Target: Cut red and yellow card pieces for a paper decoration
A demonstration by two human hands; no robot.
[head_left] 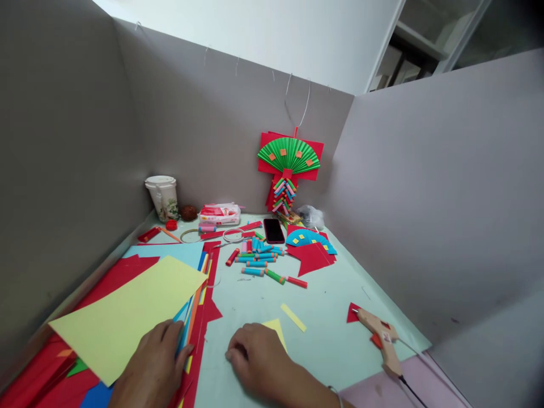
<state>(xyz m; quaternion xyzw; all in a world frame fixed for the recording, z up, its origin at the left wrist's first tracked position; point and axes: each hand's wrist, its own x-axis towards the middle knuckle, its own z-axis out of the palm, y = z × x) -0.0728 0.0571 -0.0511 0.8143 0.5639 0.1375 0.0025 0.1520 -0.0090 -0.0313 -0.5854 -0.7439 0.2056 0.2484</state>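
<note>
My left hand [153, 362] is at the near left, its fingers and thumb closed round the edges of several coloured paper sheets [198, 297]. A pale yellow sheet [136, 309] lies on top of the pile, slanting beside that hand. Larger red sheets [205, 328] stick out beneath. My right hand [259, 354] rests on the pale green table top, fingers curled in, with nothing visible in them. Just behind it lies a pale yellow paper piece [277, 331], partly covered by the hand. A narrow yellow strip [293, 318] is a little farther away.
A hot glue gun [381, 334] lies at right, its cord trailing off the front. Rolled paper tubes [257, 258] cluster mid-table, near a phone [273, 231] and a blue paper fan [308, 239]. A red-and-green paper decoration [289, 158] hangs at the back. A lidded cup [162, 198] stands back left.
</note>
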